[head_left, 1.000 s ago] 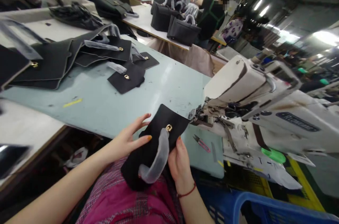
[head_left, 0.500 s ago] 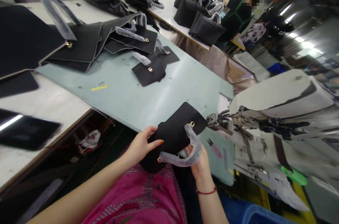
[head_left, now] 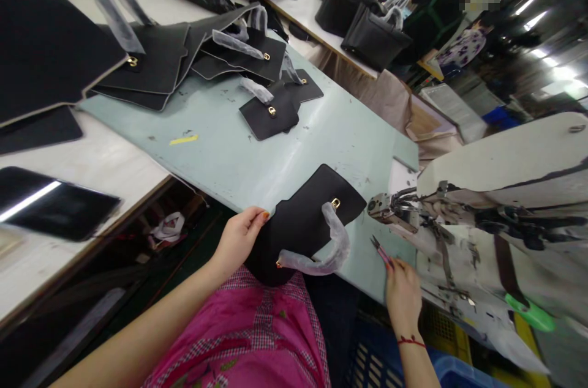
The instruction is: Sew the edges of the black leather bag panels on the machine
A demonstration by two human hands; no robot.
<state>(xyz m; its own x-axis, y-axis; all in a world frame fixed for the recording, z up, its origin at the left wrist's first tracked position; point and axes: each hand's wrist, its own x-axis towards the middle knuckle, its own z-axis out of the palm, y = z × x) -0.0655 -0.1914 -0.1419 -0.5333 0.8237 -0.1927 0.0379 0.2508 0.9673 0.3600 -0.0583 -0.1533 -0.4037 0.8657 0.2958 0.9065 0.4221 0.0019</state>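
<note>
A black leather-like bag panel [head_left: 301, 223] lies partly on the green table and partly over its front edge. Its handle [head_left: 337, 247], wrapped in clear plastic, loops toward me from gold-coloured fittings. My left hand [head_left: 241, 232] pinches the panel's left edge between thumb and fingers. Over at the table's right side, my right hand [head_left: 404, 293] is closed around the lower end of a pair of pink-handled thread snips [head_left: 380, 249]. The snips' points face away from me, and my fingers hide part of their handles.
A sewing machine [head_left: 500, 161] stands close on the right, its head near the panel's corner. Similar panels with wrapped handles [head_left: 271, 109] lie farther back on the table [head_left: 220, 161]. A phone-like black slab [head_left: 59, 204] rests at left. Finished-looking black bags [head_left: 376, 36] stand behind, near another person.
My right hand has let go of the panel's handle area and moved right onto the thread snips. My left hand has shifted slightly up along the panel edge. The whole view has shifted a little.
</note>
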